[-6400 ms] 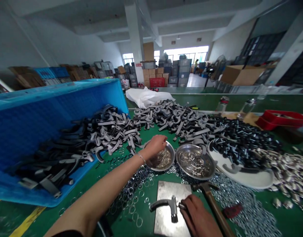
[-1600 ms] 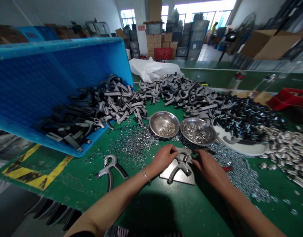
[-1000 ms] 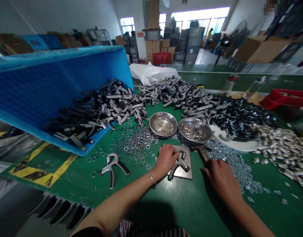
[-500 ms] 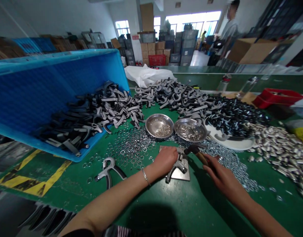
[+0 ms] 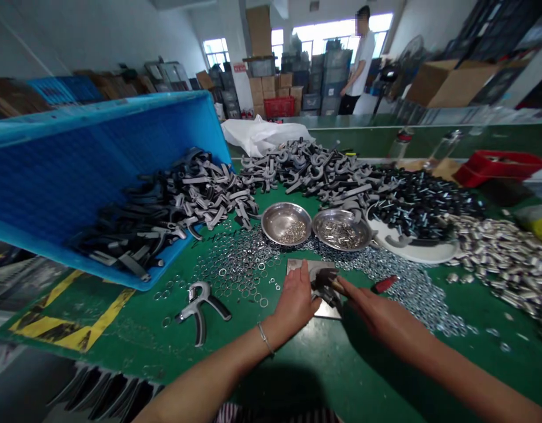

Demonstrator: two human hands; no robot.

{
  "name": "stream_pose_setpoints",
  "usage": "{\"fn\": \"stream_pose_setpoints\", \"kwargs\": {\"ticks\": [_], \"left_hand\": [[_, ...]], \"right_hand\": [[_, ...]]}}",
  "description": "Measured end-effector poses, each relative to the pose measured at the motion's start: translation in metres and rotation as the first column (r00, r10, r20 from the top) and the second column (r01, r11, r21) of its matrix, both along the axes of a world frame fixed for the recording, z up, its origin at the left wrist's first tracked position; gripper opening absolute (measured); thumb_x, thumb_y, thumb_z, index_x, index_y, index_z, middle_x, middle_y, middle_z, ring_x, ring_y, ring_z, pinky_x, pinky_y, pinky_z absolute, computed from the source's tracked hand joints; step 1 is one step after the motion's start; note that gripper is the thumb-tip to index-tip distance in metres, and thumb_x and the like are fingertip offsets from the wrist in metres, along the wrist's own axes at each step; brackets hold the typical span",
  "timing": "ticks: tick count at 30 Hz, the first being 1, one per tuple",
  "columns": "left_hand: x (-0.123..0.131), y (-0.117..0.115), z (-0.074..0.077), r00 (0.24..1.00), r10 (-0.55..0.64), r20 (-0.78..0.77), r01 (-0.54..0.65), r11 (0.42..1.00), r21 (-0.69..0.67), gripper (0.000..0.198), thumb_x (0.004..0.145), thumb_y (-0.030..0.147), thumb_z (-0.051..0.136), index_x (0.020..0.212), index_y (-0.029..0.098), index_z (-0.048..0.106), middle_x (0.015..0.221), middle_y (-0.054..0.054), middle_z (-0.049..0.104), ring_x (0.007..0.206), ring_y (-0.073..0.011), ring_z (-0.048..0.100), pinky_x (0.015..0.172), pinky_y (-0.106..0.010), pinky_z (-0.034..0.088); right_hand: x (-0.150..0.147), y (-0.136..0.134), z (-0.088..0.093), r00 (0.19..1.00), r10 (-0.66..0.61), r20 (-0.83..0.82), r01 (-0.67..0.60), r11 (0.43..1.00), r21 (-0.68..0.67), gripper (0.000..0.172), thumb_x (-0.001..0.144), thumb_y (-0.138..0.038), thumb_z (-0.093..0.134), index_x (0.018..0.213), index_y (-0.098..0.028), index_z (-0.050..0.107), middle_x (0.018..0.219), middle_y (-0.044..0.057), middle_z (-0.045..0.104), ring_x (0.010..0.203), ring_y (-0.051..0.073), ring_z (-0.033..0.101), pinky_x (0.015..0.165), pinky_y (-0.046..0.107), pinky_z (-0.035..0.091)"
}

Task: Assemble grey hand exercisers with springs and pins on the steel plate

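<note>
On a small metal plate lies a hand grip strengthener, grey and black, partly covered by my hands and a hammer. My left hand is around its left side, fingers long and upright, thumb against it. My right hand is closed on the wooden handle of the hammer, whose dark head is down over the strengthener. A red piece shows beyond my right hand; whether it belongs to the hammer I cannot tell. Another strengthener, with its spring visible, rests on the table to the left.
A blue crate tipped on its side spills grey-and-black handles. Two steel bowls of small pins stand behind the plate, among loose rings. Black parts with screws, a white dish and metal cylinders lie right. A person stands beyond.
The hammer has come down and left, from beside the strengthener to over it. My left hand has shifted lower, its fingers straightening from a closed hold. The person behind has moved left.
</note>
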State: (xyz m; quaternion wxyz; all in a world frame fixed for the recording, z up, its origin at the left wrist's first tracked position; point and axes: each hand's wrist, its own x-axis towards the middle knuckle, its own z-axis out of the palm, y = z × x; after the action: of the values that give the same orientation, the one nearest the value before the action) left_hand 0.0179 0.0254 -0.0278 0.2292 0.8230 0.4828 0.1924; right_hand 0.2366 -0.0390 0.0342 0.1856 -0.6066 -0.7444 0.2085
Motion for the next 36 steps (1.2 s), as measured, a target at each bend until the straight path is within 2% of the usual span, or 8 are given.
{"fn": "stream_pose_setpoints", "kwargs": {"ticks": [6,10,13,21,25,29,32,36], "left_hand": [[-0.004,0.017,0.023,0.994,-0.004,0.105,0.014,0.995,-0.097,0.083,0.073,0.029,0.069,0.146,0.010,0.036,0.127,-0.021,0.061,0.121,-0.0380,0.055,0.106,-0.053,0.041],[-0.017,0.036,0.043,0.954,0.071,0.292,0.053,0.918,-0.394,0.059,0.082,0.039,0.065,0.133,0.015,0.048,0.109,-0.014,0.069,0.098,-0.0267,0.066,0.089,-0.042,0.052],[-0.032,0.039,0.041,0.980,0.060,0.192,-0.026,0.985,-0.173,0.050,0.080,0.030,0.067,0.126,0.015,0.054,0.124,-0.015,0.062,0.117,-0.0283,0.057,0.104,-0.045,0.043],[-0.042,0.017,0.017,0.995,-0.070,0.072,0.074,0.996,-0.049,0.041,0.082,0.029,0.069,0.119,0.017,0.058,0.119,-0.010,0.060,0.115,-0.0278,0.050,0.104,-0.043,0.039],[-0.038,0.016,0.016,0.996,-0.049,0.073,0.053,0.997,-0.056,0.038,0.081,0.026,0.069,0.117,0.020,0.057,0.120,-0.008,0.059,0.115,-0.0281,0.050,0.103,-0.044,0.038],[-0.039,0.015,0.016,0.995,-0.020,0.102,0.028,0.997,-0.077,0.038,0.082,0.028,0.069,0.117,0.021,0.055,0.120,-0.008,0.058,0.116,-0.0285,0.049,0.103,-0.044,0.038],[-0.041,0.015,0.014,0.990,-0.015,0.143,0.027,0.996,-0.087,0.041,0.082,0.029,0.070,0.119,0.022,0.054,0.122,-0.007,0.058,0.116,-0.0276,0.049,0.103,-0.043,0.037],[-0.042,0.018,0.010,0.983,-0.006,0.182,0.028,0.993,-0.115,0.040,0.081,0.028,0.070,0.118,0.022,0.055,0.122,-0.006,0.059,0.116,-0.0271,0.049,0.102,-0.042,0.037]], "right_hand": [[0.024,-0.034,-0.036,0.869,-0.406,-0.283,0.303,0.888,-0.346,0.053,0.097,-0.054,0.037,0.138,-0.024,0.053,0.084,0.004,0.075,0.054,0.022,0.067,0.049,0.035,0.056],[0.051,-0.030,-0.047,0.972,-0.228,-0.052,0.231,0.972,0.039,0.036,0.097,-0.034,0.038,0.118,-0.022,0.065,0.105,0.012,0.072,0.092,0.028,0.070,0.081,0.043,0.058],[0.079,-0.005,-0.049,0.940,-0.161,0.300,0.071,0.955,0.289,0.047,0.087,-0.008,0.038,0.125,-0.019,0.063,0.131,0.017,0.062,0.106,0.032,0.061,0.093,0.051,0.050],[0.117,0.026,-0.046,0.846,0.034,0.532,-0.159,0.968,0.193,0.040,0.087,-0.007,0.041,0.116,-0.022,0.064,0.110,0.015,0.068,0.090,0.030,0.061,0.075,0.042,0.050],[0.102,0.030,-0.008,0.937,-0.215,0.274,0.137,0.951,0.277,0.023,0.096,-0.037,0.046,0.105,-0.021,0.059,0.095,0.017,0.069,0.079,0.030,0.065,0.068,0.043,0.050],[0.022,0.046,0.012,0.832,-0.344,-0.435,0.398,0.917,0.035,0.029,0.093,-0.053,0.052,0.100,-0.025,0.053,0.081,0.007,0.071,0.072,0.025,0.070,0.067,0.040,0.057],[-0.044,0.060,-0.007,0.611,-0.317,-0.725,0.301,0.941,-0.158,0.030,0.094,-0.055,0.050,0.098,-0.026,0.045,0.089,0.007,0.074,0.065,0.022,0.071,0.058,0.037,0.058],[-0.079,0.070,-0.042,0.571,-0.358,-0.739,0.302,0.928,-0.217,0.029,0.095,-0.056,0.050,0.098,-0.029,0.040,0.093,0.009,0.075,0.063,0.025,0.071,0.053,0.038,0.056]]}}
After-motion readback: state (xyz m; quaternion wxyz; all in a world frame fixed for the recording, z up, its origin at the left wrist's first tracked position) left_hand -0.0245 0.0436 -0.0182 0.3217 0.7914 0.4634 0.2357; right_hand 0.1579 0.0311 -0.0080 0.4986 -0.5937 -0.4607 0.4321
